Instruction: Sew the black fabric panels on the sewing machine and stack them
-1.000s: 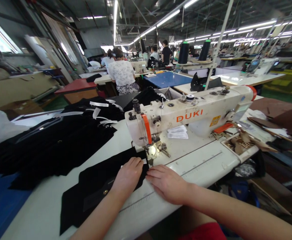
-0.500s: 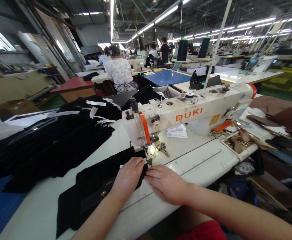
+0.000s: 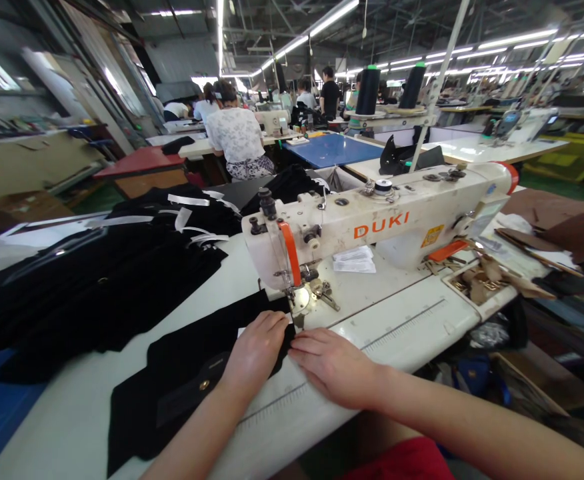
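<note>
A flat black fabric piece (image 3: 172, 360) with a round gold snap lies on the white machine bed, its right edge by the needle of the DUKI sewing machine (image 3: 332, 227). My left hand (image 3: 258, 347) rests on top of this fabric, fingers together and pressing near the needle; a bit of white shows beside it. Just below the presser foot, my right hand (image 3: 329, 365) has its fingers together at the fabric's right edge, fingertips touching it. The two hands are close but apart.
Black pieces with white strips (image 3: 122, 267) are heaped on the left. White labels (image 3: 355, 260) lie under the machine arm. A tray of metal parts (image 3: 482, 283) is on the right. A person in a patterned shirt (image 3: 235, 133) sits ahead.
The camera view has shifted slightly. Both hands keep nearly the same position on the fabric, whose left part appears slightly farther left.
</note>
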`<state>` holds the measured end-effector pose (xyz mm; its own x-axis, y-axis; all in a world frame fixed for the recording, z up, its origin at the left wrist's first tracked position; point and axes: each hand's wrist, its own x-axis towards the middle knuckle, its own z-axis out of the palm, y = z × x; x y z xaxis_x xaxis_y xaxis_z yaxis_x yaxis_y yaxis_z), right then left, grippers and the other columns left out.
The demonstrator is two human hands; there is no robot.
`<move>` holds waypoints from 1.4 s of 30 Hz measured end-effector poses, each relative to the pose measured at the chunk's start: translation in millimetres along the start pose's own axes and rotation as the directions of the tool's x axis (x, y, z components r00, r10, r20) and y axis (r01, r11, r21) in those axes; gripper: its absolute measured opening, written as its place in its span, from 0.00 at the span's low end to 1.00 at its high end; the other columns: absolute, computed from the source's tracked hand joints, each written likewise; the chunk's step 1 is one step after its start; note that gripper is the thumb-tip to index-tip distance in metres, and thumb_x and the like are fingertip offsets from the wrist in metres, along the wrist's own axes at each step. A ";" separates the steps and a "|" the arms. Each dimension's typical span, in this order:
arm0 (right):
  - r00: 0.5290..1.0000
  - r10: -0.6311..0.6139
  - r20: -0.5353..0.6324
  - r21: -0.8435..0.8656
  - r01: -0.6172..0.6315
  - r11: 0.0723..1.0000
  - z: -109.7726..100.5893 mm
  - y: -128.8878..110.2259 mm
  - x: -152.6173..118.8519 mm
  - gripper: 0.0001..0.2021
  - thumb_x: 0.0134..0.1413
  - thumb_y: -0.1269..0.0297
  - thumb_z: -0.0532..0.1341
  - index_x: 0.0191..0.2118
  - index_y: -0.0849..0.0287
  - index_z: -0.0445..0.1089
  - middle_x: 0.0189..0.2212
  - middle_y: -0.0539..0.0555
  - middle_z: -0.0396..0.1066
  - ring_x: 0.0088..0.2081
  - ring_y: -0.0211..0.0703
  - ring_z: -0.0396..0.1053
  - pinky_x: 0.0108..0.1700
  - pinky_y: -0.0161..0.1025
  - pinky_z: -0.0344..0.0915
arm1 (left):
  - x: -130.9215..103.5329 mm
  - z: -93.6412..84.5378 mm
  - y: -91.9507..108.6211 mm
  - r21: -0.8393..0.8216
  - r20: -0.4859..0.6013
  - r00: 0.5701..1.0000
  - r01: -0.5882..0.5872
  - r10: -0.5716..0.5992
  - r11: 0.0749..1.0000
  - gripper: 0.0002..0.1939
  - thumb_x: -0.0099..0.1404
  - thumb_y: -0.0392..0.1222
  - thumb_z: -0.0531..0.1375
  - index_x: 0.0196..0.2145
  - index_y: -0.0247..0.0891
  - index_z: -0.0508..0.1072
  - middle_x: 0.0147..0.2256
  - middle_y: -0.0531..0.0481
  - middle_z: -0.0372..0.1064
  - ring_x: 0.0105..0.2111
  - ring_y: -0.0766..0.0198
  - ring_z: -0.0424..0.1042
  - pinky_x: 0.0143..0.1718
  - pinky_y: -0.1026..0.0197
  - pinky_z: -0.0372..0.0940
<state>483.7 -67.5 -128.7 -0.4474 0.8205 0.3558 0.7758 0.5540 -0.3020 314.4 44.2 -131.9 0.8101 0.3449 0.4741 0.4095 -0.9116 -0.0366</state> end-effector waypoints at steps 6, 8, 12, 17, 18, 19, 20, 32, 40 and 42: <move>1.000 -0.014 -0.001 0.046 0.014 0.999 -3.0 3.6 1.1 0.14 0.63 0.70 0.51 0.50 0.64 0.69 0.49 0.60 0.71 0.52 0.46 0.64 0.56 0.44 0.61 | -2.0 -3.6 2.4 -0.010 0.083 0.996 0.018 -0.017 1.000 0.15 0.67 0.28 0.49 0.42 0.32 0.75 0.41 0.42 0.75 0.44 0.56 0.72 0.45 0.54 0.71; 1.000 -0.009 -0.001 0.042 0.009 0.999 -5.9 10.1 6.2 0.13 0.63 0.70 0.52 0.49 0.63 0.70 0.46 0.60 0.72 0.49 0.46 0.66 0.54 0.44 0.62 | -5.3 -3.8 3.4 -0.020 0.082 0.996 0.024 -0.022 1.000 0.16 0.67 0.28 0.49 0.44 0.32 0.75 0.43 0.41 0.75 0.46 0.56 0.72 0.47 0.53 0.70; 0.999 0.043 0.018 -0.057 -0.042 0.998 -10.6 28.3 24.4 0.11 0.63 0.69 0.53 0.45 0.63 0.71 0.37 0.58 0.73 0.42 0.45 0.66 0.49 0.43 0.63 | -13.7 -3.4 7.0 -0.038 0.108 0.991 0.088 -0.083 0.995 0.17 0.69 0.34 0.49 0.50 0.32 0.73 0.48 0.40 0.73 0.50 0.54 0.70 0.52 0.49 0.68; 0.996 0.053 0.072 -0.186 -0.038 0.982 -8.0 40.9 40.7 0.09 0.62 0.69 0.55 0.42 0.62 0.72 0.35 0.57 0.70 0.41 0.46 0.64 0.47 0.42 0.62 | -20.4 -2.0 9.7 -0.014 0.162 0.977 0.145 -0.140 0.989 0.19 0.68 0.36 0.49 0.54 0.32 0.71 0.53 0.41 0.71 0.53 0.54 0.69 0.53 0.47 0.67; 0.996 0.048 0.075 -0.199 -0.032 0.980 -7.1 41.5 41.5 0.09 0.62 0.69 0.55 0.42 0.62 0.72 0.35 0.56 0.70 0.41 0.46 0.64 0.46 0.42 0.62 | -20.8 -1.8 9.7 -0.010 0.168 0.975 0.147 -0.143 0.989 0.20 0.68 0.36 0.49 0.54 0.32 0.70 0.53 0.41 0.70 0.53 0.54 0.68 0.53 0.48 0.67; 0.996 0.042 0.075 -0.210 -0.025 0.977 -6.3 41.9 41.8 0.09 0.63 0.69 0.55 0.41 0.62 0.72 0.34 0.56 0.69 0.41 0.46 0.64 0.46 0.42 0.62 | -20.9 -1.7 9.7 -0.009 0.172 0.974 0.149 -0.145 0.989 0.20 0.68 0.36 0.49 0.54 0.32 0.70 0.54 0.42 0.70 0.54 0.54 0.68 0.53 0.48 0.67; 0.997 0.034 0.074 -0.218 -0.017 0.976 -5.7 42.2 41.7 0.09 0.63 0.69 0.54 0.41 0.62 0.72 0.34 0.56 0.69 0.40 0.46 0.64 0.46 0.42 0.62 | -20.7 -1.6 9.7 -0.012 0.172 0.974 0.151 -0.147 0.988 0.20 0.68 0.36 0.49 0.54 0.32 0.70 0.54 0.42 0.70 0.54 0.55 0.68 0.54 0.48 0.67; 0.998 0.024 0.061 -0.246 -0.009 0.969 -11.6 60.8 43.7 0.09 0.62 0.70 0.54 0.38 0.64 0.72 0.34 0.57 0.70 0.37 0.44 0.65 0.43 0.41 0.61 | 3.1 9.1 2.7 -0.014 0.168 0.977 0.132 -0.128 0.991 0.20 0.69 0.35 0.48 0.54 0.32 0.70 0.53 0.40 0.70 0.54 0.54 0.68 0.54 0.47 0.65; 0.996 0.071 0.044 -0.205 -0.061 0.977 -10.9 62.4 42.3 0.11 0.63 0.70 0.52 0.39 0.63 0.72 0.34 0.57 0.71 0.38 0.46 0.64 0.43 0.42 0.60 | 7.7 11.6 -0.7 -0.037 0.152 0.981 0.127 -0.120 0.991 0.20 0.69 0.36 0.48 0.53 0.30 0.70 0.52 0.38 0.71 0.53 0.53 0.69 0.53 0.46 0.66; 0.996 0.077 0.042 -0.203 -0.067 0.977 -9.4 63.2 42.3 0.11 0.63 0.70 0.52 0.39 0.63 0.72 0.35 0.57 0.71 0.39 0.47 0.64 0.45 0.42 0.60 | 7.9 11.5 -0.9 -0.056 0.143 0.982 0.130 -0.121 0.990 0.20 0.69 0.36 0.48 0.54 0.32 0.70 0.52 0.39 0.71 0.53 0.53 0.69 0.53 0.46 0.66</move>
<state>518.0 0.8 -124.4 -0.4045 0.8661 0.2938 0.8783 0.4574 -0.1390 325.2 50.3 -138.2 0.8063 0.4812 0.3441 0.4874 -0.8700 0.0745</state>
